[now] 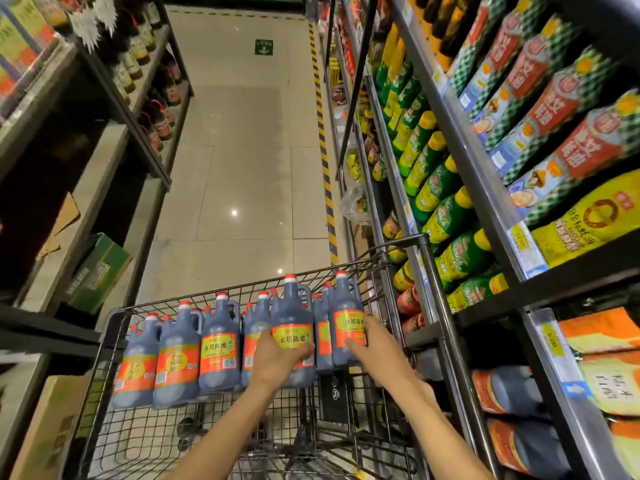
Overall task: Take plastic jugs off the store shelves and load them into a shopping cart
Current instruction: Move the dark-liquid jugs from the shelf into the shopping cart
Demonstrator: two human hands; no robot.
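Observation:
Several dark plastic vinegar jugs with red caps and orange-yellow labels stand upright in a black wire shopping cart. My left hand grips one tall jug around its label, just above the others. My right hand holds another jug at the cart's right end, fingers against its label. A row of jugs fills the cart's left part. More of the same jugs lie on the low shelf to the right.
Shelving with green-yellow bottles and packets runs close along the cart's right side. Another shelf unit with dark bottles stands on the left, with a green carton below. A tiled aisle stretches ahead.

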